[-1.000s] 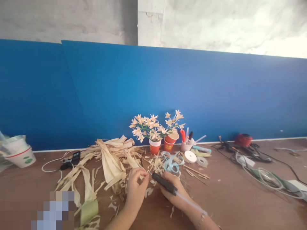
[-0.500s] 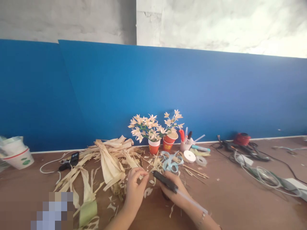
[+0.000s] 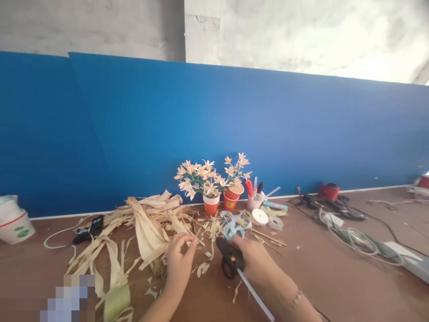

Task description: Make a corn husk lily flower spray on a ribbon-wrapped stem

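Note:
My right hand (image 3: 256,261) grips a black hot glue gun (image 3: 231,255), a translucent glue stick (image 3: 255,295) running out of its back toward me. To its left, my left hand (image 3: 179,259) is pinched at thumb and forefinger; what is between the fingertips is too small to make out. The gun's nose stands apart from those fingertips. Dried corn husks (image 3: 147,228) lie heaped behind and left of my left hand. Pale husk-like flowers (image 3: 203,172) stand in a red paper cup (image 3: 211,208), with more flowers by stacked red cups (image 3: 230,202).
Light blue ribbon (image 3: 231,229), a white roll (image 3: 260,217), a clear tape roll (image 3: 275,223) and thin sticks (image 3: 268,237) lie beyond my right hand. A pen cup (image 3: 254,203) stands behind. Cables (image 3: 362,243) spread at right; a paper bowl (image 3: 16,229) is far left.
My right hand has drawn the glue gun away from my left fingertips and turned it, so its trigger side shows. My left hand stays pinched. The whole view has shifted slightly.

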A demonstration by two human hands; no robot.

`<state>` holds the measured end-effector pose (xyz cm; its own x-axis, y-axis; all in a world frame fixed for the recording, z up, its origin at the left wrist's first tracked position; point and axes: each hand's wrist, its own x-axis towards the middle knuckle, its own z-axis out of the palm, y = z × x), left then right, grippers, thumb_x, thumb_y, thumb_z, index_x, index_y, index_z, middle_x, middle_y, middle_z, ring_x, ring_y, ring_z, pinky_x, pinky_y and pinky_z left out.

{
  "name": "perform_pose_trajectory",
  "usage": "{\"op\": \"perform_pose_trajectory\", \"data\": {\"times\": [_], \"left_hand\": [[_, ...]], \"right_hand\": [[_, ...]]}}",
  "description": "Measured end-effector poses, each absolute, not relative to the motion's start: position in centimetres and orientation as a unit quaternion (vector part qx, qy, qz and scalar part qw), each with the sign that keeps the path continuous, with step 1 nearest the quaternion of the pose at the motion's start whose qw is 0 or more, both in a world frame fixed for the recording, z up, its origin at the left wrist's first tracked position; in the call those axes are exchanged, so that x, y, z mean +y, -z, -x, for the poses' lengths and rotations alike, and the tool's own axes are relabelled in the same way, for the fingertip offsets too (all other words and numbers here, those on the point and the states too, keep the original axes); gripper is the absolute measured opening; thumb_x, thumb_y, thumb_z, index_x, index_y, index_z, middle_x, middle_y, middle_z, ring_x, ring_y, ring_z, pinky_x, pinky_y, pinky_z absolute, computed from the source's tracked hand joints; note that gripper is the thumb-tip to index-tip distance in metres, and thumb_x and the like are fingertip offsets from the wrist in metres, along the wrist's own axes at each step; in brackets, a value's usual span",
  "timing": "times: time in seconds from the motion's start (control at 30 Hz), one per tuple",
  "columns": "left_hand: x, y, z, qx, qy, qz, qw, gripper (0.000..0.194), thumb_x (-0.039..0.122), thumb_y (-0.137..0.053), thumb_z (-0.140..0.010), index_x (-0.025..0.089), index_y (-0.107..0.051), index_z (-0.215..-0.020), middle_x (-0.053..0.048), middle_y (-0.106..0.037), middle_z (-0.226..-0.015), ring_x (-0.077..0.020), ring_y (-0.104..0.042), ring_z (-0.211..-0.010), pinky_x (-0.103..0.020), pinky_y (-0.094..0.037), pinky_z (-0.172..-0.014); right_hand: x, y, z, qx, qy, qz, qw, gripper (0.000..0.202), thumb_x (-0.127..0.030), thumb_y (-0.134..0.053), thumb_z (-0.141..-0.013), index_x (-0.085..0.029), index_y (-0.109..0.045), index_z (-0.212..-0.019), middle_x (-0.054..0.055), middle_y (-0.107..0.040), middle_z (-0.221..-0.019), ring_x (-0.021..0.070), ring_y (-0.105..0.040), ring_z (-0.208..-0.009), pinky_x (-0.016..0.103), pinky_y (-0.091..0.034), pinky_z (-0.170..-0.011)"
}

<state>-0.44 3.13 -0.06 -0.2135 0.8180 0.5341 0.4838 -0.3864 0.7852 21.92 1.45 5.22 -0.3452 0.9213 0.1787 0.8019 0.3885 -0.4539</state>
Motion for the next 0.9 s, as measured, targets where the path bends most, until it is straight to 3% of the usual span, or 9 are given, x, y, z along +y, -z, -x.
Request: {"op": "perform_pose_trajectory", "data": {"times": [0.17, 0.3, 0.47, 0.53, 0.6, 0.73, 0.9], "left_hand": [[3.1, 0.2, 0.3, 0.533, -0.573, -0.603, 0.154, 0.02, 0.037, -0.056, -0.079, 0.021, -0.064, -0.07, -0.005, -0.064, -0.081, -0.0223, -0.059, -0.083, -0.036, -0.047, -0.077], [3.0, 0.2, 0.2, 0.534, -0.571, -0.604, 0.156, 0.017, 0.033, -0.056, -0.079, 0.021, -0.063, -0.069, -0.005, -0.065, -0.08, -0.0215, -0.059, -0.083, -0.035, -0.046, -0.077], [3.0, 0.1, 0.1, 0.534, -0.57, -0.602, 0.164, 0.017, 0.032, -0.055, -0.079, 0.021, -0.063, -0.069, -0.005, -0.064, -0.08, -0.0213, -0.059, -0.082, -0.034, -0.047, -0.076], [3.0, 0.0, 0.1, 0.534, -0.572, -0.6, 0.165, 0.017, 0.032, -0.056, -0.079, 0.02, -0.063, -0.069, -0.005, -0.064, -0.08, -0.0212, -0.06, -0.081, -0.034, -0.047, -0.075], [3.0, -0.2, 0.1, 0.533, -0.576, -0.597, 0.164, 0.018, 0.033, -0.056, -0.079, 0.02, -0.063, -0.069, -0.005, -0.064, -0.079, -0.0212, -0.06, -0.08, -0.034, -0.047, -0.075], [3.0, -0.3, 0.1, 0.533, -0.581, -0.592, 0.166, 0.017, 0.032, -0.056, -0.079, 0.02, -0.063, -0.068, -0.005, -0.064, -0.078, -0.0209, -0.059, -0.079, -0.034, -0.047, -0.075], [3.0, -0.1, 0.2, 0.534, -0.579, -0.59, 0.177, 0.015, 0.03, -0.056, -0.078, 0.02, -0.063, -0.07, -0.005, -0.064, -0.08, -0.0216, -0.059, -0.08, -0.035, -0.047, -0.075]], "right_hand": [[3.2, -3.8, -28.7, -0.696, -0.164, 0.68, 0.16, 0.032, -0.009, -0.053, -0.059, -0.02, -0.052, -0.089, 0.007, -0.066, -0.079, 0.0205, -0.06, -0.066, 0.025, -0.033, -0.053], [4.2, -2.0, -32.6, -0.621, -0.155, 0.763, 0.089, 0.033, -0.013, -0.055, -0.064, -0.015, -0.054, -0.097, 0.014, -0.067, -0.085, 0.0263, -0.064, -0.073, 0.03, -0.039, -0.058], [3.7, -3.5, -31.2, -0.574, -0.095, 0.814, -0.015, 0.035, -0.016, -0.056, -0.068, -0.015, -0.057, -0.103, 0.02, -0.063, -0.104, 0.0361, -0.058, -0.098, 0.048, -0.039, -0.075], [3.1, -4.8, -28.8, -0.588, -0.013, 0.808, -0.004, 0.028, -0.015, -0.053, -0.071, -0.015, -0.061, -0.098, 0.02, -0.062, -0.104, 0.0382, -0.053, -0.103, 0.053, -0.035, -0.079], [2.6, -5.9, -25.5, -0.646, 0.034, 0.761, 0.041, 0.025, -0.012, -0.051, -0.071, -0.017, -0.063, -0.093, 0.018, -0.062, -0.103, 0.036, -0.054, -0.102, 0.051, -0.033, -0.08], [2.7, -6.1, -18.8, -0.836, -0.049, 0.537, 0.102, 0.02, -0.01, -0.048, -0.076, -0.021, -0.065, -0.075, 0.006, -0.066, -0.085, 0.0227, -0.057, -0.088, 0.038, -0.031, -0.08], [4.1, -3.6, -15.2, -0.847, -0.1, 0.512, 0.107, 0.016, -0.013, -0.052, -0.075, -0.019, -0.065, -0.08, 0.005, -0.067, -0.085, 0.0207, -0.056, -0.088, 0.031, -0.031, -0.076]]}}
